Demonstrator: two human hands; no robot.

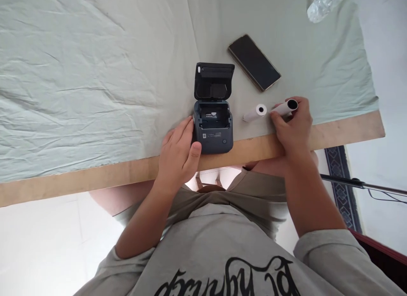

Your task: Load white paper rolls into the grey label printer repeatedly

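Printer [213, 138], lid [214, 71] up, stands at the near edge of the worktop [143, 75]; left hand [176, 158], fingers [183, 132] open, touches its side; right hand [295, 126] grips a roll [281, 110].

Phone [254, 62], dark screen up, on wrinkled pale green cloth [95, 75], 1 o'clock from frame center. Clear plastic bottle [322, 6], cut off by frame, lies at 2 o'clock. Thin rod [345, 181] crosses blue patterned strip [347, 209], just past 3 o'clock.

Phone [254, 62] behind upright roll [255, 113]
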